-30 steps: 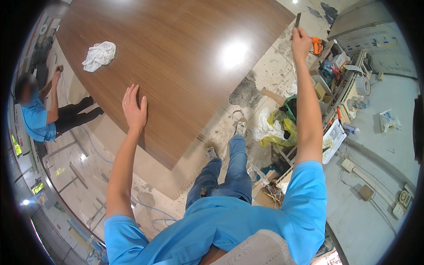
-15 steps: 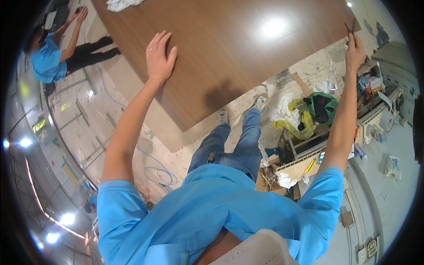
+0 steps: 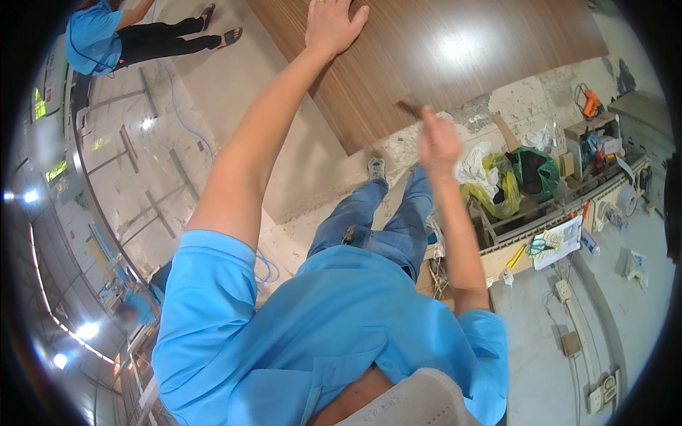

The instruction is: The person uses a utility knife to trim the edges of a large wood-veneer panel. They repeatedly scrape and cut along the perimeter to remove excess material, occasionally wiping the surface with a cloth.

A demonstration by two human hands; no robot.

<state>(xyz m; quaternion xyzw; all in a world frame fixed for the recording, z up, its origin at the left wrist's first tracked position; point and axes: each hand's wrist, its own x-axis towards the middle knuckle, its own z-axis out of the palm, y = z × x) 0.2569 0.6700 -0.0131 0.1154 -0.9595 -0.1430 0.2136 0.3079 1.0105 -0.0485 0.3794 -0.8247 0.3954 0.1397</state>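
Observation:
A large brown wood-grain panel (image 3: 398,64) stretches out in front of me. My left hand (image 3: 332,27) rests palm down on its left part, fingers apart at the top edge of the picture. Close to the panel's near edge is my right hand (image 3: 439,142), smeared by motion, its fingers closed round a small dark tool (image 3: 410,108). The tool points to the left over the panel. Blur hides its exact kind.
On my right a long bench frame (image 3: 490,245) carries yellow (image 3: 501,195) and green plastic bags (image 3: 536,174), scissors (image 3: 538,246) and a yellow knife (image 3: 516,255). An orange heat gun (image 3: 590,103) lies farther back. At far left stands another person (image 3: 96,39); a blue hose (image 3: 177,117) crosses the floor.
My right hand has swung from the panel's far right corner leftward and nearer, still with the dark tool. My left hand has moved farther out along the panel. The view has shifted.

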